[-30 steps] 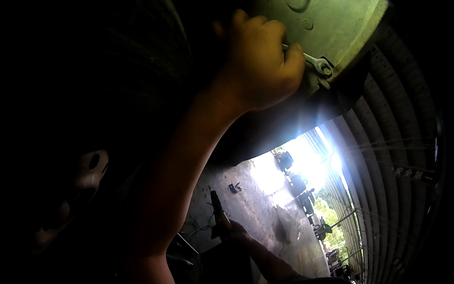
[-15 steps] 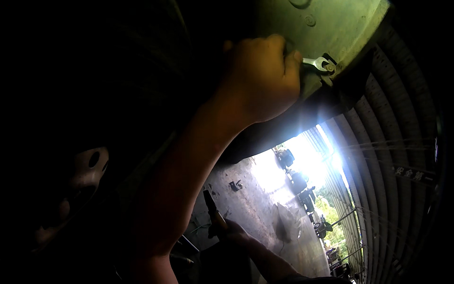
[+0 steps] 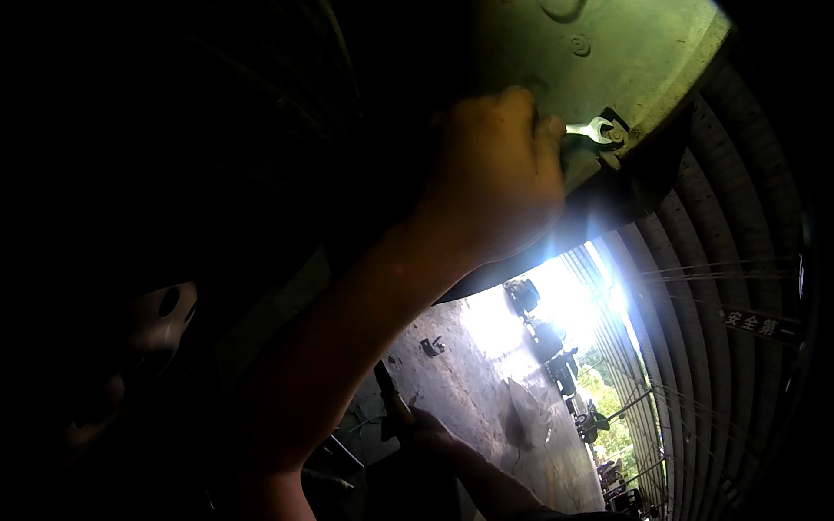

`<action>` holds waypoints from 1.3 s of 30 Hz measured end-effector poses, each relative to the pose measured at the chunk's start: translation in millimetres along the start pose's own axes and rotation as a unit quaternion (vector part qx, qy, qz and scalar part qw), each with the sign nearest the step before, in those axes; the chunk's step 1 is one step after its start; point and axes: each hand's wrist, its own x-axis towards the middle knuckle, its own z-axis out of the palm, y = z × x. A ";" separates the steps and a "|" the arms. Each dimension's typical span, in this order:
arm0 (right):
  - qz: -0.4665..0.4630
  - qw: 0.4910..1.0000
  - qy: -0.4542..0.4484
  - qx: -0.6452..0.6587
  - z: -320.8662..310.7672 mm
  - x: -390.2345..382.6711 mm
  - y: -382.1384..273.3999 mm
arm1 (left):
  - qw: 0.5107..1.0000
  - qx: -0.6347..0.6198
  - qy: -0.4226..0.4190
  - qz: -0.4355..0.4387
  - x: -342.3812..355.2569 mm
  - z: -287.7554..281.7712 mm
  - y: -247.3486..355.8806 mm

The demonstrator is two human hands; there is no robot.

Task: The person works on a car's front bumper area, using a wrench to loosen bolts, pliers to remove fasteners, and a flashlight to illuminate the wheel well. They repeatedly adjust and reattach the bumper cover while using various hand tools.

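Note:
Above me is a pale green, grimy panel [image 3: 608, 61] with a bolt [image 3: 616, 136] near its lower right edge. My left hand [image 3: 491, 178], arm raised, is closed on a silver open-ended wrench [image 3: 586, 131], whose jaws are at the bolt's left side; whether they fully seat on it I cannot tell. Low in the picture, my right hand [image 3: 426, 430] is closed around a dark-tipped tool with a yellowish handle [image 3: 395, 401], partly hidden behind my left forearm.
A dark rim [image 3: 643, 187] borders the panel. A perforated metal part [image 3: 165, 317] is at the left. Beyond are grey concrete floor [image 3: 452, 382], a plastic sheet [image 3: 530, 412], a row of dark machines [image 3: 565, 373] by the bright opening, and corrugated cladding [image 3: 730, 217] with a sign.
My left hand has moved down and slightly right with the wrench, whose angle has flattened. My right hand and its tool have shifted slightly left, further behind the left forearm.

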 end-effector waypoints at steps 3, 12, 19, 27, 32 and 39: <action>-0.008 1.000 0.009 0.011 2.5 -3.4 -8.1 | 0.995 0.017 0.047 0.089 10.7 -1.2 2.3; 0.026 0.999 0.009 -0.033 0.5 -5.3 -8.0 | 0.992 0.078 -0.036 0.098 31.8 -11.2 12.6; 0.032 0.997 -0.026 -0.060 5.0 -5.0 -22.8 | 0.984 0.146 -0.074 0.065 25.4 -9.3 21.4; 0.096 0.987 0.015 -0.124 23.1 -6.3 -34.6 | 0.981 0.165 -0.065 0.078 22.6 -4.6 16.6; 0.074 0.986 -0.016 -0.148 26.9 -5.9 -43.7 | 0.992 0.064 -0.086 0.073 23.7 -2.0 16.6; 0.063 0.979 -0.032 -0.192 30.6 -3.3 -50.2 | 0.994 0.046 -0.061 0.078 21.2 2.1 18.1</action>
